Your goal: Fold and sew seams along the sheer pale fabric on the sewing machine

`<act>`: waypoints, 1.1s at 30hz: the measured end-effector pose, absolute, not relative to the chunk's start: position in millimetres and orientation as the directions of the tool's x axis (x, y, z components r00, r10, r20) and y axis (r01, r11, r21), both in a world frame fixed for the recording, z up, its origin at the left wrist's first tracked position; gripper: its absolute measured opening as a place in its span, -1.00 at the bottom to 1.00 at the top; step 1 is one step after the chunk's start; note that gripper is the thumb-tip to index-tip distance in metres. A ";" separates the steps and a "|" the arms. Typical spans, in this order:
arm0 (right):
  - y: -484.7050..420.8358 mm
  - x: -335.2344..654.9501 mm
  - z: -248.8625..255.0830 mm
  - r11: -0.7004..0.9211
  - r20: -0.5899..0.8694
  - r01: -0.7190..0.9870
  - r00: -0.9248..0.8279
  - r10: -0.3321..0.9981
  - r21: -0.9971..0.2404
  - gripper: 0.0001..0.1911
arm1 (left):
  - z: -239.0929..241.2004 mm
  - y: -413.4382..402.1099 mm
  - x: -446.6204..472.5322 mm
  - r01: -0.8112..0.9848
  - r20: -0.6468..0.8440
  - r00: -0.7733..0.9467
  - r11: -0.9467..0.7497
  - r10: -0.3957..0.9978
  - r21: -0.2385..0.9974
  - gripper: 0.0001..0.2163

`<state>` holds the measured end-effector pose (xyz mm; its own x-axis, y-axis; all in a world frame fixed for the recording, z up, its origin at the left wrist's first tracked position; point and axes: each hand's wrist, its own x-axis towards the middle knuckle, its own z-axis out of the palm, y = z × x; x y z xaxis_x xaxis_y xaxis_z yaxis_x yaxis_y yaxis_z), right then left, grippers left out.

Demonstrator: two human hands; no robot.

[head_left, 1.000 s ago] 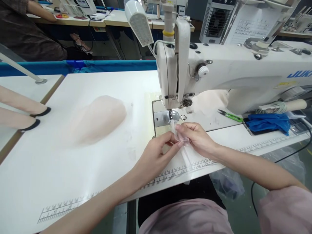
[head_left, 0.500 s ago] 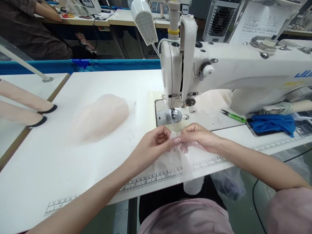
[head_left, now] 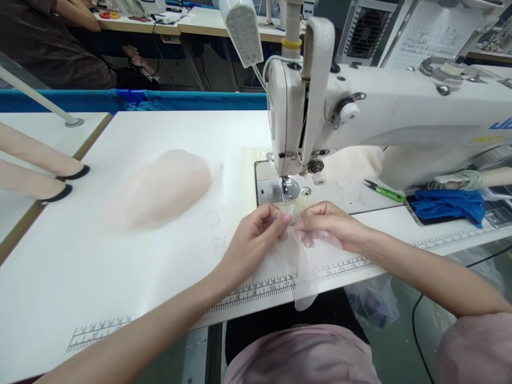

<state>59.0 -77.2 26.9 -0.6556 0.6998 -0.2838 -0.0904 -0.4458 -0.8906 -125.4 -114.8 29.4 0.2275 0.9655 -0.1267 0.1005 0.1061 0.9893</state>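
A piece of thin, sheer whitish fabric (head_left: 301, 266) hangs between my hands and drapes over the table's front edge. My left hand (head_left: 266, 229) pinches it with thumb and forefinger, just in front of the needle plate. Close by on the right, my right hand (head_left: 324, 225) grips the same fabric in its fingertips. A small gap separates the two hands. Behind them stands a white sewing machine (head_left: 384, 106), its presser foot (head_left: 285, 186) above the metal plate. The fabric's upper edge near the fingers is hard to make out.
Sheer beige fabric (head_left: 176, 181) lies on the table's left. Green thread snips (head_left: 384, 191) and a blue cloth (head_left: 448, 205) are at the right. A printed ruler (head_left: 256, 292) runs along the front edge. Across the way sits another person (head_left: 52, 48).
My hands have moved slightly apart, from touching to a small gap, and the fabric now spreads between them. Its hanging end has risen and shifted left. The view has shifted slightly.
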 end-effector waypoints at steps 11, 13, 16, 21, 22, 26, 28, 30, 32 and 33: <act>-48.1 73.0 43.6 0.109 -0.172 0.335 -0.704 0.690 -0.936 -0.68 | 38.6 -99.3 -137.7 0.233 -0.155 0.446 0.053 0.881 0.971 -0.69; -47.0 68.0 45.6 0.083 -0.205 0.352 -0.704 0.680 -0.932 -0.79 | 38.0 -97.1 -137.9 0.241 -0.140 0.453 0.030 0.880 0.970 -0.70; -45.4 61.9 46.1 0.018 -0.251 0.358 -0.687 0.682 -0.933 -0.90 | 38.9 -91.1 -139.4 0.294 -0.140 0.462 -0.002 0.875 0.956 -0.72; -45.5 59.6 38.5 -0.050 -0.234 0.270 -0.708 0.666 -0.962 -0.90 | 36.9 -80.2 -141.5 0.448 -0.097 0.437 -0.123 0.894 0.886 -0.74; -46.0 60.6 36.2 -0.037 -0.215 0.259 -0.704 0.677 -0.965 -0.91 | 35.6 -79.3 -141.6 0.466 -0.089 0.426 -0.134 0.900 0.875 -0.75; -47.6 69.8 29.5 0.338 -0.018 0.442 -0.628 0.778 -0.831 -0.88 | 29.8 -81.1 -141.4 0.552 -0.032 0.381 -0.200 0.924 0.809 -0.82; -48.3 75.0 30.0 0.496 0.134 0.575 -0.556 0.820 -0.650 -0.78 | 26.6 -83.8 -141.5 0.589 0.041 0.356 -0.258 0.934 0.766 -0.83; -50.3 77.2 32.8 0.487 0.167 0.613 -0.503 0.848 -0.622 -0.69 | 23.1 -86.1 -141.6 0.608 0.128 0.344 -0.325 0.930 0.724 -0.86; -54.1 74.9 35.9 0.384 0.053 0.560 -0.517 0.855 -0.734 -0.63 | 19.8 -87.4 -141.8 0.615 0.215 0.353 -0.399 0.911 0.680 -0.88; -56.5 72.4 36.5 0.334 -0.002 0.525 -0.539 0.842 -0.783 -0.62 | 18.2 -87.5 -141.9 0.616 0.256 0.363 -0.437 0.896 0.655 -0.89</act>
<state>72.4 -56.5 36.5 -0.5392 0.8422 -0.0024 0.5248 0.3337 -0.7831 -141.9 -87.5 18.2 0.3628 0.8960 0.2561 0.6163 -0.4368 0.6553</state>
